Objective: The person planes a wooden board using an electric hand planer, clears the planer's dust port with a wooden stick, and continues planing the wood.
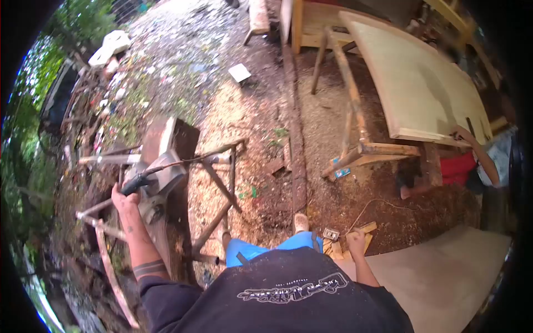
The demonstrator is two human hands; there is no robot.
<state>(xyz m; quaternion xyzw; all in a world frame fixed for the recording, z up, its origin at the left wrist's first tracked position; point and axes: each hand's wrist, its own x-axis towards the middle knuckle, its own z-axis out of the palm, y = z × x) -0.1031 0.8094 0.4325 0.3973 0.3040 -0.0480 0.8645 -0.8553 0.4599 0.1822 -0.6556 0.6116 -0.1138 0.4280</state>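
Note:
My left hand (127, 198) is wrapped round the black rear handle of a grey power tool, which looks like an electric planer (165, 180). The tool rests on a thick wooden beam (176, 227) at my left, and a dark cord leaves its handle toward the right. Low on my other side, my right hand (356, 242) is closed on a thin cord (362, 213), though its fingers show only in part. Beside that hand lies a small white socket box (331, 234), with short wood pieces (367, 227) around it.
Trestle legs (219, 183) support the beam. At the right, a co-worker's hand (462, 133) touches a large wooden panel (422, 83) on a wooden stand (361, 150). A flat sheet (444, 266) lies at lower right. Wood shavings (227, 119) cover the ground.

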